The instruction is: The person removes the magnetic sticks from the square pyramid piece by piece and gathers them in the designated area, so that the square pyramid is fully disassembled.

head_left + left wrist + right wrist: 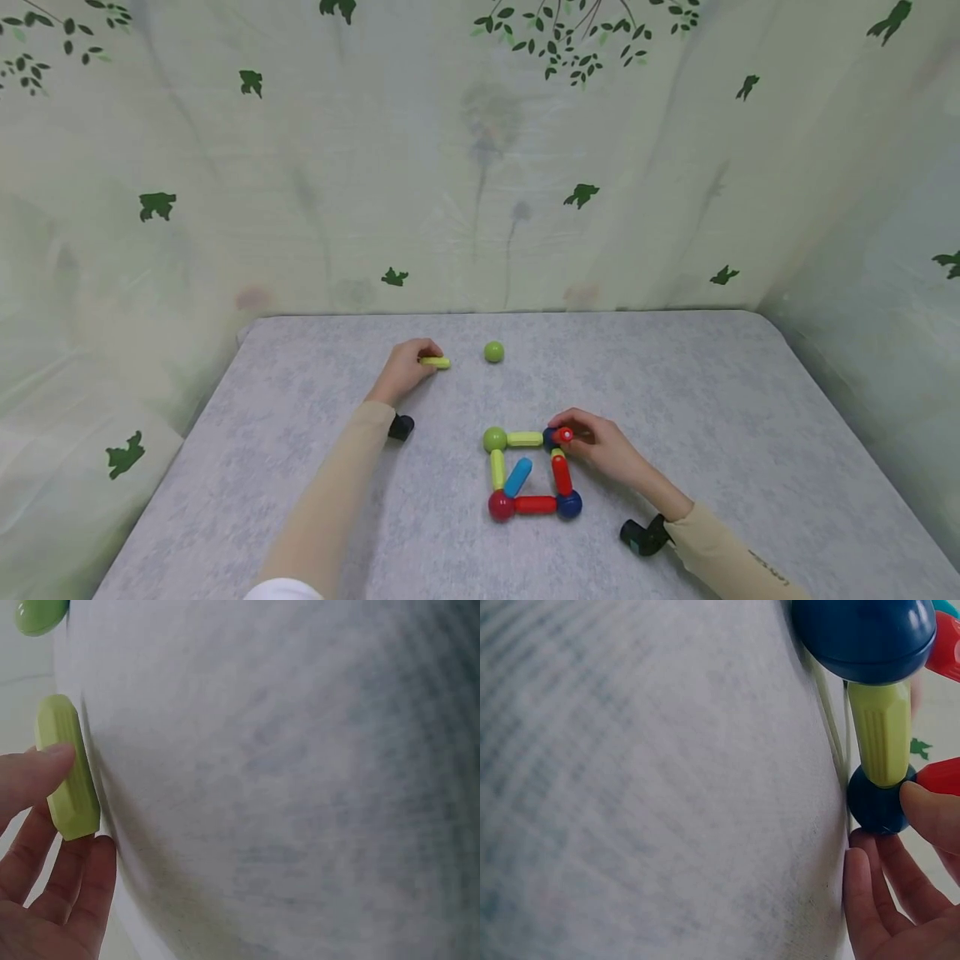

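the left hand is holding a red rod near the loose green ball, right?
Not quite: the rod is yellow-green, not red, as the left wrist view shows. The left hand does hold it near the loose green ball.

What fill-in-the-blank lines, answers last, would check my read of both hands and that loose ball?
In the head view, the loose ball lies to the ____ of the left hand gripping a stick.
The right hand holds a corner ball coloured ____.
The loose ball is coloured ____.

Missing words: right; blue; green.
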{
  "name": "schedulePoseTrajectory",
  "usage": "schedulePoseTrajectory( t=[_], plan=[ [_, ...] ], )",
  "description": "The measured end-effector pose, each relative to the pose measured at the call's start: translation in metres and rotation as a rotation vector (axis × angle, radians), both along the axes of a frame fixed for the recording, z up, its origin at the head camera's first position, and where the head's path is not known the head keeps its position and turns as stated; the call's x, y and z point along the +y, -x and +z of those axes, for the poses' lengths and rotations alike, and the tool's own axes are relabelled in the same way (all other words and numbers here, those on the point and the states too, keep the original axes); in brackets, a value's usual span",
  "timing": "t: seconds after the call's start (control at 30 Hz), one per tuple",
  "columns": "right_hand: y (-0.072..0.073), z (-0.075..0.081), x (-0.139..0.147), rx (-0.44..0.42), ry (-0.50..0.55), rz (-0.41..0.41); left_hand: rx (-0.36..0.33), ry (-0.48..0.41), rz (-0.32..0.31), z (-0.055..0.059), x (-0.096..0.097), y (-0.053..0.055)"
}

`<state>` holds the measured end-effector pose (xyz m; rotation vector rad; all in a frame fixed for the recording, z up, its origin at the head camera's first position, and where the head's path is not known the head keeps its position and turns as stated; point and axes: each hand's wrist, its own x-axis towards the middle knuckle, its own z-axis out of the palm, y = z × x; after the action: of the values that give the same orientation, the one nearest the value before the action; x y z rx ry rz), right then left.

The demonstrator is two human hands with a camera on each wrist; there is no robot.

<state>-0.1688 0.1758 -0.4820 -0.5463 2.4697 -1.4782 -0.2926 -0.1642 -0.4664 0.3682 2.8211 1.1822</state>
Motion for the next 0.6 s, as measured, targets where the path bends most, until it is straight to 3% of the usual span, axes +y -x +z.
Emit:
schedulePoseTrajectory(
  t=[0.27, 0.6],
  plan=[
    [0.001, -0.001, -0.001, 0.004, -0.002, 0.003, 0.001, 0.028, -0.004, 0.000, -0.002, 0.001],
    [0.000, -0.001, -0.001, -0.001, -0.004, 0.003, 0.029, -0.042, 0.001, 0.002, -0.016, -0.010]
  ],
)
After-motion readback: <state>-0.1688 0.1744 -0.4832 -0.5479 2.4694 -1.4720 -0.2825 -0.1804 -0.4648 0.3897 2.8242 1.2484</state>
